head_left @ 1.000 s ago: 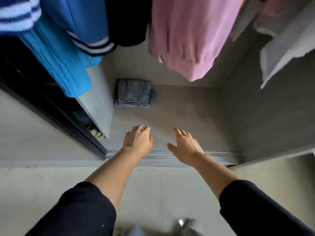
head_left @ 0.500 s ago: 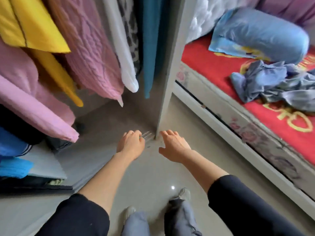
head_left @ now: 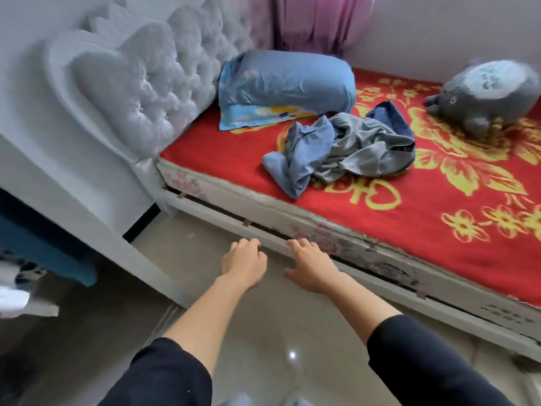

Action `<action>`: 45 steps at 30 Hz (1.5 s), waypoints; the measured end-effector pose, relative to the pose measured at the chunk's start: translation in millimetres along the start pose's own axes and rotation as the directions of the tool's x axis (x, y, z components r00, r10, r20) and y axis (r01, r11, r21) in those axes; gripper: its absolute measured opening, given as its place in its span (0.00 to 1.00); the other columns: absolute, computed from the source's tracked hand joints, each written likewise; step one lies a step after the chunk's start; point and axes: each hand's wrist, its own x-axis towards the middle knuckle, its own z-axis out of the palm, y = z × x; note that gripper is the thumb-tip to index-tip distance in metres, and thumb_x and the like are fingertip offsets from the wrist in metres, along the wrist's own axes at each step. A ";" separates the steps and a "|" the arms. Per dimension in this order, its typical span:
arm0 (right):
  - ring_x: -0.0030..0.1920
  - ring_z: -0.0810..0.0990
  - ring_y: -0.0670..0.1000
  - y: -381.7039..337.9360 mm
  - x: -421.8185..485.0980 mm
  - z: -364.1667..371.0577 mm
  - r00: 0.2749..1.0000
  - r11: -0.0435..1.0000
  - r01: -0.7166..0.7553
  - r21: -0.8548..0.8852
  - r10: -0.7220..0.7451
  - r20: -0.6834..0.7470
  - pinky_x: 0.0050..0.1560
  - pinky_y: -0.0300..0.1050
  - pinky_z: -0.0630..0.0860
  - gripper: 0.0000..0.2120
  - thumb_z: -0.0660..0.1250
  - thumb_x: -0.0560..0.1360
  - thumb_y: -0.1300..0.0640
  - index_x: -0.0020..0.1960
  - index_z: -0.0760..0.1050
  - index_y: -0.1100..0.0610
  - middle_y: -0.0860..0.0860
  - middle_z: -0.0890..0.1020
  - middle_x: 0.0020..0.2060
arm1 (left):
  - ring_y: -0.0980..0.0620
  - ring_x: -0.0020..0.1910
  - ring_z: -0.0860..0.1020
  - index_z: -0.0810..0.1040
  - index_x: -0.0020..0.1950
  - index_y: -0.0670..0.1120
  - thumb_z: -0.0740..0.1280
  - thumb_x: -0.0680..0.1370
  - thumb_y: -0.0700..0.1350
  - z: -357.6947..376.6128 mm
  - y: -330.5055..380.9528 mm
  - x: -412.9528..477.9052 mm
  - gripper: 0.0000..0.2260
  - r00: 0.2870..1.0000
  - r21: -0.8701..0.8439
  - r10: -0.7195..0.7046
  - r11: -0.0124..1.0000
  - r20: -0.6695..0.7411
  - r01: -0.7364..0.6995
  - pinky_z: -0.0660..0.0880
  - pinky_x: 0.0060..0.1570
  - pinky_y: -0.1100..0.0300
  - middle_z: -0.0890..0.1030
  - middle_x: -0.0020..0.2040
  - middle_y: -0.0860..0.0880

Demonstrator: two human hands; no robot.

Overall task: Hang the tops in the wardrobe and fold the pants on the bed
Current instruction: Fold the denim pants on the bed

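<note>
Left hand and right hand empty, fingers loosely curled. Crumpled clothes at 1 o'clock on bed; blanket lettering illegible.

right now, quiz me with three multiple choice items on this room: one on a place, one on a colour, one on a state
1. Where does the crumpled clothes pile lie?
A) on the floor
B) on the red bed cover
C) inside the wardrobe

2. What colour is the pillow?
A) blue
B) green
C) black

3. What does the grip of the left hand and right hand hold?
A) a hanger
B) the pants
C) nothing

Answers: 1 B, the pile sits on the cover near the pillow; 2 A, its case is light blue; 3 C, both hands are empty, fingers loose.
</note>
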 end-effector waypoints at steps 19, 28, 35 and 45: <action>0.65 0.68 0.58 203.7 328.2 -132.7 0.961 0.959 -0.274 0.074 0.270 0.050 0.61 0.55 0.71 0.28 0.63 0.76 0.50 0.72 0.59 0.56 0.55 0.68 0.66 | 0.47 0.63 0.70 0.71 0.64 0.47 0.55 0.80 0.46 0.9 153.3 402.6 0.14 0.982 0.002 0.110 0.994 0.153 -0.112 0.70 0.56 0.52 0.73 0.64 0.47; 0.62 0.70 0.58 266.1 487.6 -154.6 0.943 0.908 -0.334 0.252 0.322 0.088 0.60 0.53 0.70 0.19 0.60 0.77 0.52 0.66 0.65 0.56 0.55 0.72 0.61 | 0.44 0.65 0.70 0.67 0.70 0.45 0.57 0.80 0.44 25.5 172.6 571.3 0.18 0.991 -0.265 -0.032 0.962 0.127 0.064 0.67 0.62 0.52 0.71 0.66 0.44; 0.68 0.67 0.57 295.2 580.6 -153.6 0.929 0.856 -0.333 0.395 0.369 -0.017 0.65 0.47 0.65 0.24 0.60 0.78 0.54 0.71 0.62 0.61 0.57 0.67 0.69 | 0.43 0.75 0.58 0.47 0.78 0.49 0.68 0.76 0.51 68.3 166.5 642.5 0.38 0.972 -0.433 -0.117 0.880 0.205 0.197 0.59 0.71 0.51 0.55 0.77 0.42; 0.71 0.66 0.58 297.2 646.4 -151.9 0.802 0.447 -0.419 0.790 0.591 0.090 0.69 0.52 0.66 0.49 0.70 0.70 0.39 0.77 0.47 0.59 0.57 0.66 0.72 | 0.50 0.56 0.80 0.77 0.60 0.49 0.66 0.69 0.36 70.9 147.3 652.8 0.20 0.811 -0.653 0.298 0.745 0.504 0.133 0.76 0.58 0.50 0.83 0.53 0.50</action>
